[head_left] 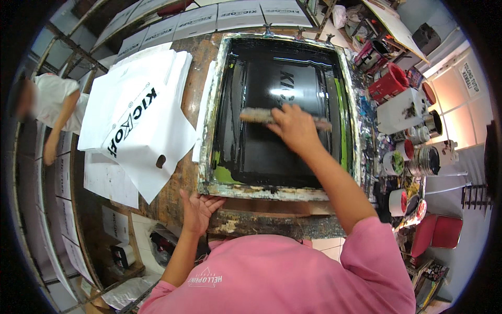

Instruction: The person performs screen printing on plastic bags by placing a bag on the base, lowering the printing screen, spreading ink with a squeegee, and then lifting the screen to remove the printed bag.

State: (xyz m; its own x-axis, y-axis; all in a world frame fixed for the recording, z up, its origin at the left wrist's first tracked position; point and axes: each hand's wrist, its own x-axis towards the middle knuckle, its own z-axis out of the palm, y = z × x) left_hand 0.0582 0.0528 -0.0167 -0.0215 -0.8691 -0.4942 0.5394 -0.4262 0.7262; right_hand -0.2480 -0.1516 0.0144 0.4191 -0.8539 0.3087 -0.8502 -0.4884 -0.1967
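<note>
A squeegee [254, 115] with a long, ink-stained wooden handle lies across a screen-printing frame [282, 192], about halfway up its mesh. My right hand [296, 126] grips the squeegee by its middle. Black ink [261, 157] covers most of the mesh, with bright green strips along the sides and dark lettering showing near the top. At the frame's front left corner is my left hand [200, 208], its fingers stretched out against the frame's edge and holding nothing. Whatever lies beneath the frame is hidden.
Left of the frame, a stack of printed white bags [130, 104] sits on the wooden table [180, 172]. Paint tubs and cans [389, 83] crowd the right side. Racks with printed sheets [201, 21] stand behind and left. Another person [57, 99] is at the far left.
</note>
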